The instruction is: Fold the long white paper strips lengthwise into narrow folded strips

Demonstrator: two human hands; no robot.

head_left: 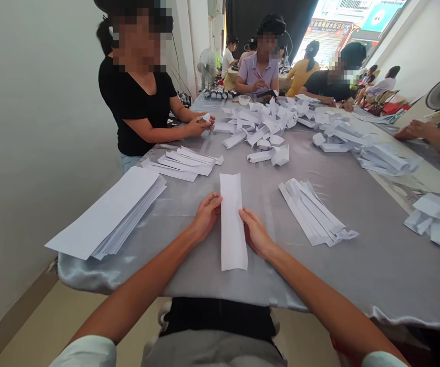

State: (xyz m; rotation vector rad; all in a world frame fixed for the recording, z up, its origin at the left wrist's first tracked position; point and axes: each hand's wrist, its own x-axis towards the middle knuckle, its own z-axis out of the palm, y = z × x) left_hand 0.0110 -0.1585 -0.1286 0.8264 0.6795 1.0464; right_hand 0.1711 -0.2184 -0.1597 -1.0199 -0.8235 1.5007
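Note:
Between my two hands, a long white paper strip (pixel 233 224) stands lengthwise above the table's near edge, its long sides slightly curled. My left hand (pixel 207 216) grips its left edge near the upper part, thumb and fingers closed on it. On the opposite edge, a little lower, my right hand (pixel 255 232) pinches the paper, its fingers partly hidden behind. To the left lies a stack of flat white paper sheets (pixel 109 209). Right of my hands is a pile of folded paper strips (pixel 313 211), and beyond the stack are more folded strips (pixel 185 162).
A grey satin cloth covers the table (pixel 266 280). Farther back lies a large heap of folded white paper pieces (pixel 273 120). A person in black (pixel 139 102) stands at the left, holding a small paper piece. Other people sit around the far side. A wall borders the left.

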